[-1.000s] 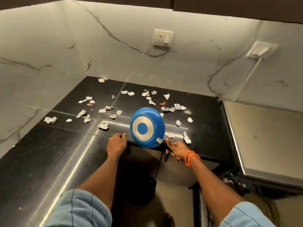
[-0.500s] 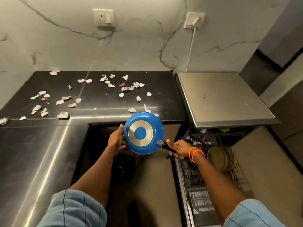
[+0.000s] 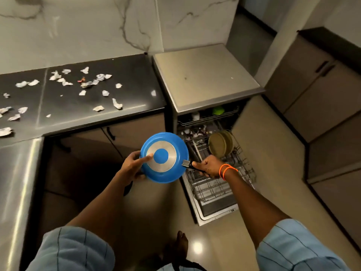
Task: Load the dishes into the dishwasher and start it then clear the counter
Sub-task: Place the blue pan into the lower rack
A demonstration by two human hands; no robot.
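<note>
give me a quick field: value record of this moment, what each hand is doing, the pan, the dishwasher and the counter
left hand: left hand holds the rim of the blue pan, thumb on its underside
right hand: right hand grips the black pan handle
pan: held in the air, underside facing the camera, left of the rack
dishwasher: dishwasher open, lower rack pulled out, tan plates standing in it, green item in the upper rack
counter: black counter strewn with paper scraps

Black counter (image 3: 125, 79) strewn with crumpled paper scraps (image 3: 117, 104), perhaps foil among them.
</note>
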